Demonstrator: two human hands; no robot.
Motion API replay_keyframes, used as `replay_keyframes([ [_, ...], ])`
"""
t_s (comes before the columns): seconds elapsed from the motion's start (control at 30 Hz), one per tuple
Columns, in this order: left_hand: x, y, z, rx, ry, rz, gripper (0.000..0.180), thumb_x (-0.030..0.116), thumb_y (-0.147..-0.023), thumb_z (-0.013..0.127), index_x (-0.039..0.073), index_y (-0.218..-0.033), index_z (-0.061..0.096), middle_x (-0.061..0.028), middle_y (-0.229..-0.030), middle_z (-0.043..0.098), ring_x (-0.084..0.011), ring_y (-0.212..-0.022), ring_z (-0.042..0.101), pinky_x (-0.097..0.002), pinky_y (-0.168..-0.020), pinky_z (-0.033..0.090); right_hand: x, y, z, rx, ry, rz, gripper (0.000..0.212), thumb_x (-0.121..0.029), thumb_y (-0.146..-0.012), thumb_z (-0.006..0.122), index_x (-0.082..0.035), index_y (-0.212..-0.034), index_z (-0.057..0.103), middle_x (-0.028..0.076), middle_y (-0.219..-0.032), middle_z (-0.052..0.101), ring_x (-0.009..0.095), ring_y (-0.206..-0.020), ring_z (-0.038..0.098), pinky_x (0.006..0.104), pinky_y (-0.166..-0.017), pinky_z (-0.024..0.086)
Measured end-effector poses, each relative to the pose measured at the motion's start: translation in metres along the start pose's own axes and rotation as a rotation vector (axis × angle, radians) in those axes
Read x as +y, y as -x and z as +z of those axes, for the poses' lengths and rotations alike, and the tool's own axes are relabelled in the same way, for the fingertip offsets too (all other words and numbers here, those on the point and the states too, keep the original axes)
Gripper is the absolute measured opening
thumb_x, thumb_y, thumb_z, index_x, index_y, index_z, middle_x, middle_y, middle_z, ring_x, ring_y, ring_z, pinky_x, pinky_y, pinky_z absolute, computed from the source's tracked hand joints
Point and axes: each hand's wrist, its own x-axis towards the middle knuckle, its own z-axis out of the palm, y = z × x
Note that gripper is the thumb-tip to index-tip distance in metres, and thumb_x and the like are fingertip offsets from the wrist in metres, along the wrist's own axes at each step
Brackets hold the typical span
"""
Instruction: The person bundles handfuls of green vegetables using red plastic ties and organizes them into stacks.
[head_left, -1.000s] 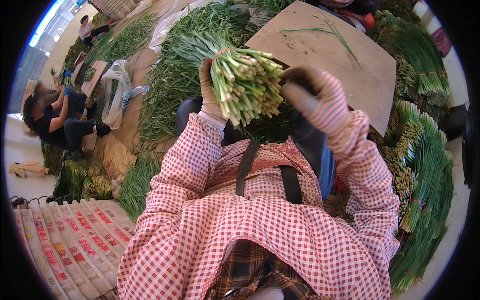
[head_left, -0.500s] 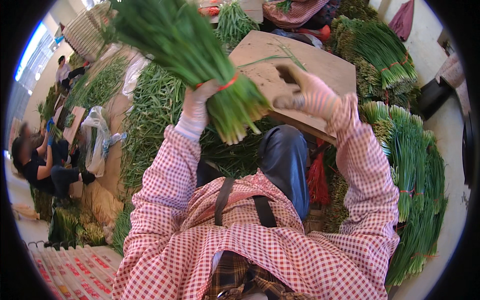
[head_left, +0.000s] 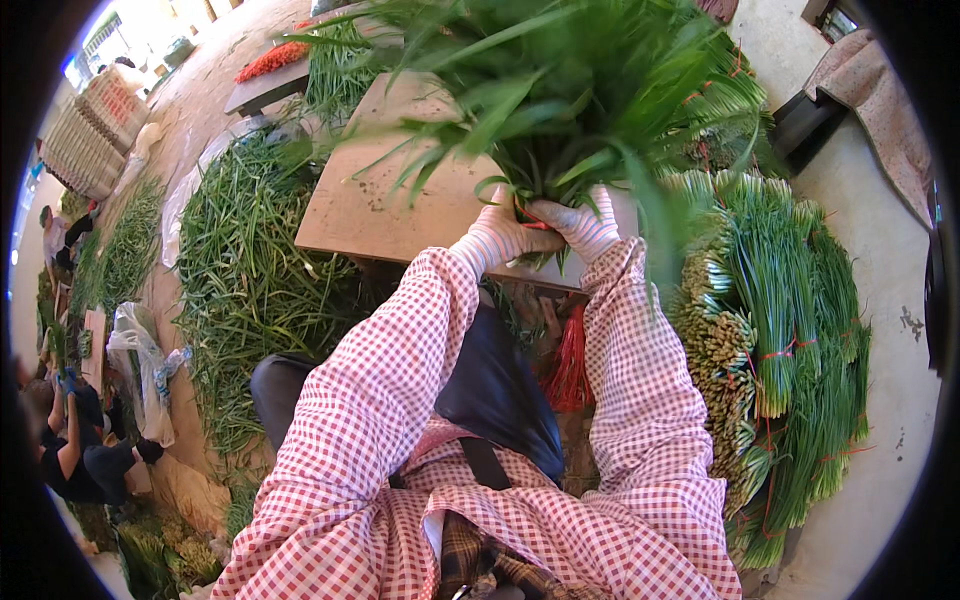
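A big bunch of Chinese chives (head_left: 560, 90) fans out over the wooden board (head_left: 375, 205), its leaf tips blurred and spread away from me. Both my gloved hands are closed round the lower part of the bunch. My left hand (head_left: 497, 235) grips from the left, and my right hand (head_left: 580, 222) from the right, side by side. Between them shows a bit of red band (head_left: 530, 222). Most of the stem ends are hidden by my hands.
Tied chive bundles (head_left: 795, 300) are stacked to my right. Loose green leaves (head_left: 255, 250) lie heaped on the left. A red bunch of ties (head_left: 571, 365) hangs below the board. At far left, a person (head_left: 85, 450) sits near a clear plastic bag (head_left: 142, 350).
The chives have swung from the upper left to the upper right, with their leaves now spreading. My right hand, formerly apart from the bunch, has closed on it beside my left. My view has turned.
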Motion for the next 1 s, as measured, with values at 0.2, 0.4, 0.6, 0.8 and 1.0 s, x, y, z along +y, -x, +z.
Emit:
replay_keyframes([
  [0.2, 0.015, 0.035, -0.020, -0.396, -0.651, 0.735, 0.070, 0.019, -0.075, 0.077, 0.003, -0.135, 0.045, -0.0118, -0.124, 0.059, -0.0228, -0.109, 0.059, -0.0385, -0.095, 0.049, -0.051, -0.003, 0.034, -0.096, 0.547, -0.135, 0.082, -0.025, -0.063, 0.089, 0.003, -0.128, 0.046, 0.015, -0.111, 0.066, 0.021, -0.100, 0.064, 0.0358, -0.087, 0.053],
  [0.4, -0.011, 0.077, -0.025, -0.280, 0.180, 0.519, 0.058, 0.037, -0.083, 0.072, 0.004, -0.127, 0.054, -0.0125, -0.119, 0.063, -0.0273, -0.104, 0.063, -0.0430, -0.096, 0.051, -0.043, 0.064, 0.038, -0.218, 1.197, 0.162, 0.094, -0.033, -0.065, 0.089, 0.006, -0.135, 0.039, 0.017, -0.123, 0.060, 0.023, -0.112, 0.058, 0.0349, -0.098, 0.046],
  [0.6, -0.076, 0.080, -0.033, -0.289, 0.271, 0.391, 0.048, 0.021, -0.079, 0.074, 0.003, -0.121, 0.060, -0.0122, -0.115, 0.066, -0.0272, -0.103, 0.064, -0.0424, -0.097, 0.050, 0.020, 0.110, 0.025, -0.137, 0.244, -0.140, 0.079, -0.022, -0.076, 0.083, 0.001, -0.138, 0.039, 0.010, -0.125, 0.057, 0.018, -0.112, 0.055, 0.0352, -0.098, 0.046],
  [0.8, -0.094, 0.090, -0.042, -0.355, 0.358, 0.191, 0.047, 0.023, -0.078, 0.075, 0.004, -0.119, 0.061, -0.0134, -0.114, 0.066, -0.0296, -0.103, 0.064, -0.0465, -0.094, 0.051, -0.022, 0.095, 0.058, 0.204, 1.271, -0.789, 0.045, -0.029, -0.093, 0.059, -0.002, -0.127, 0.050, 0.024, -0.110, 0.059, 0.041, -0.102, 0.058, 0.0433, -0.088, 0.047],
  [1.0, -0.103, 0.080, -0.059, -0.430, 0.434, 0.159, 0.052, 0.033, -0.078, 0.075, 0.005, -0.119, 0.062, -0.0138, -0.117, 0.065, -0.0314, -0.106, 0.062, -0.0501, -0.098, 0.048, -0.060, 0.030, 0.089, -0.019, 1.448, -0.676, 0.028, -0.032, -0.095, 0.054, -0.008, -0.108, 0.060, 0.021, -0.087, 0.064, 0.044, -0.087, 0.059, 0.0467, -0.076, 0.049],
])
